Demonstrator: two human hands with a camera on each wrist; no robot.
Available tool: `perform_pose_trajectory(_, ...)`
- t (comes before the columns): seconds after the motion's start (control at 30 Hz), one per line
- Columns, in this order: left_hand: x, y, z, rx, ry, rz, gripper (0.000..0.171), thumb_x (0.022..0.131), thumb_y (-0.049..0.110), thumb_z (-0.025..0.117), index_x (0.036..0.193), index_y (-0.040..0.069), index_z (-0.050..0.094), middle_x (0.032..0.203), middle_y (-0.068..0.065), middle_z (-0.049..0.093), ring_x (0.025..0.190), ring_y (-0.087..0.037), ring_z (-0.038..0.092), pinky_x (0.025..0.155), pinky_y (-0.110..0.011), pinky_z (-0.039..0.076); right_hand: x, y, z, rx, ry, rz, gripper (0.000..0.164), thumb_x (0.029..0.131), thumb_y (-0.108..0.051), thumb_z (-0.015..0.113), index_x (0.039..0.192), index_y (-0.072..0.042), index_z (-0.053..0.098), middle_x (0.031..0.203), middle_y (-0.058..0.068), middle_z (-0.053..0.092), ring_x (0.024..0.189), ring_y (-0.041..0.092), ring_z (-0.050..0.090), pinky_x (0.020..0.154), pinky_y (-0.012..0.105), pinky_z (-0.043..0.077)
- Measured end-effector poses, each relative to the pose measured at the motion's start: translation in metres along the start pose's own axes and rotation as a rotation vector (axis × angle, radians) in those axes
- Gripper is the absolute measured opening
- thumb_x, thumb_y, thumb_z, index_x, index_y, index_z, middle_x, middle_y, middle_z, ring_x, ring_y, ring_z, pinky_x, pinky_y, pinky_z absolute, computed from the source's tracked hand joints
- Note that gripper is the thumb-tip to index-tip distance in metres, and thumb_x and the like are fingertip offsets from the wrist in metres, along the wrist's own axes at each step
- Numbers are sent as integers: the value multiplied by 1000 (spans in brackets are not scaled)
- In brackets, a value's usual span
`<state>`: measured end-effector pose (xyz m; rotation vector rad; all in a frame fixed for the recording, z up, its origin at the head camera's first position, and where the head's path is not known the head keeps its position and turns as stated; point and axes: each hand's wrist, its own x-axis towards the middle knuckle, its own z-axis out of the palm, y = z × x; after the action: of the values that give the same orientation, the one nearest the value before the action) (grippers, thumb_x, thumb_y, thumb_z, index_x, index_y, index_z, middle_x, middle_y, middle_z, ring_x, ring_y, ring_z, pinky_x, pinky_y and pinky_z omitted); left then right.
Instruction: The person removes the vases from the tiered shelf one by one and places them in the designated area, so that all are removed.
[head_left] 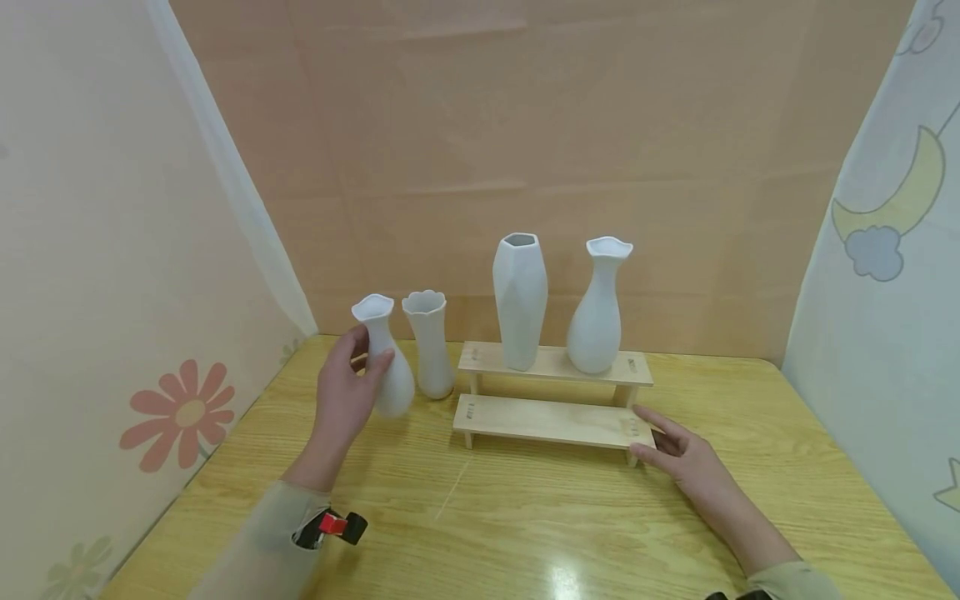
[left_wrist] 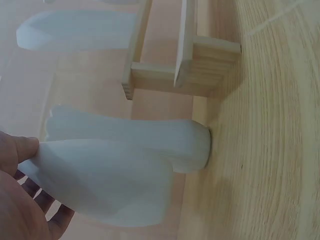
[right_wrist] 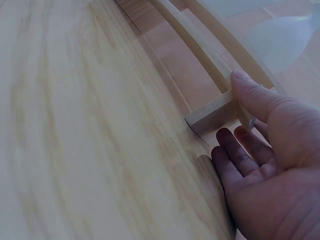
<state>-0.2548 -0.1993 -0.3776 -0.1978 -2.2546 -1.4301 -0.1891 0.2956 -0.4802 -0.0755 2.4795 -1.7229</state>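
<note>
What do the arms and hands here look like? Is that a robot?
No, a person. The left hand and right hand wear no gloves. The left sleeve and right sleeve are pale beige. A black device with a red part sits near the left cuff; a dark item by the right is mostly cut off.

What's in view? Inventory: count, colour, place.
Table: 1, yellowish wood, below
Tiered stand: 1, pale wood, on table
Faceted vase: 1, white, upper tier left
Wavy-rim vases: 2, white, one upper tier right, one in left hand
Scalloped-rim vase: 1, white, table, left of stand
Backdrop: 1, peach, behind table
Printed side walls: 2, white, left, right
Sleeves: 2, beige, forearms
Wrist gear: 2, black, left partly red, at sleeves
Hands: 2, bare, left on vase, right hand on lower tier
</note>
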Motion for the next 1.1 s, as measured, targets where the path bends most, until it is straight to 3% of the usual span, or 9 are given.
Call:
perform_pose_trajectory(0.13,9,-10,3,11,-3,-21,51,109,10,71,154,-4,52,144,-24,62,138,-42,60,114,-58,51,0,1,0,15,1,-3,78,108,-33,75,174,-21,35,182,14,17,163,52,17,125,61,25)
perform_pose_trajectory(0.43,28,-26,12,18,-3,-53,50,111,9,67,155,-5,50,149,-27,59,143,-44,55,119,-60,46,0,0,0,15,3,-12,77,109,-32,74,174,-20,36,181,16,19,163,53,18,126,63,26)
perform_pose_trajectory(1.1,50,-52,26,17,-21,-122,52,113,11,64,159,-3,45,156,-27,54,148,-44,51,122,-58,43,1,0,0,33,-1,-17,77,108,-32,75,174,-20,37,182,16,17,163,53,17,126,62,25)
